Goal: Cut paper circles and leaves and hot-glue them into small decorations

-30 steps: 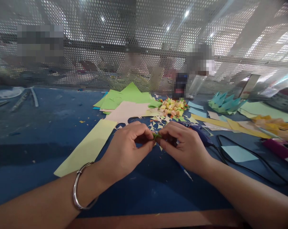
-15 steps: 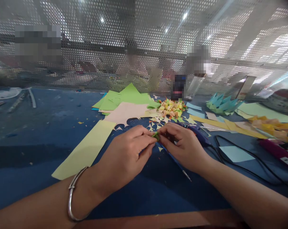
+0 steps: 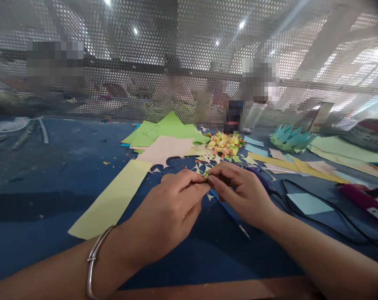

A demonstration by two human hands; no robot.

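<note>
A small, curled green paper piece was pinched by the fingertips of the left hand and right hand.

A perforated screen stands well behind a magenta power strip.

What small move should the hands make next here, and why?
Probably a gentle pinch to shape the small greenish piece: the fingertips of the left hand and right hand meet around it, mostly hiding it, and the pile of small shaped paper pieces beyond suggests similar shaping. Its exact fold cannot be seen.
</note>
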